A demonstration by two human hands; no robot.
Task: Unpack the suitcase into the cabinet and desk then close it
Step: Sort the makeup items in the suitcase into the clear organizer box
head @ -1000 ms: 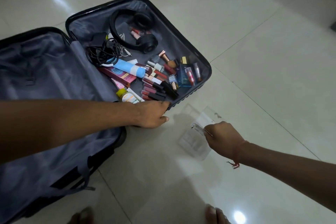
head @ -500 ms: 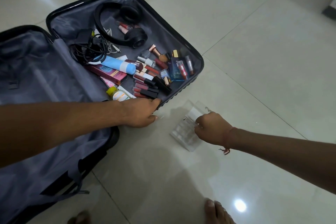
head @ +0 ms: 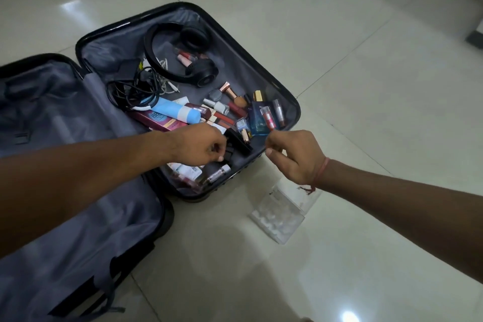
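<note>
Glossy pale floor tiles [head: 366, 86] fill the frame, with the open suitcase [head: 296, 106] lying at centre left. Its right half holds black headphones [head: 201, 70], tangled cables [head: 136, 89], a blue tube [head: 177, 112] and scattered cosmetics. Left hand [head: 198, 148] curls over small dark items, seemingly pinching one. Right hand [head: 295, 157] hovers at the suitcase rim, fingers loosely curled, holding nothing visible. Below it lies a clear plastic box [head: 282, 217].

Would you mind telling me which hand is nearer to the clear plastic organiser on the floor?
Right. The right hand hovers just above and beyond the clear organiser, while the left hand reaches into the suitcase, farther left.
</note>
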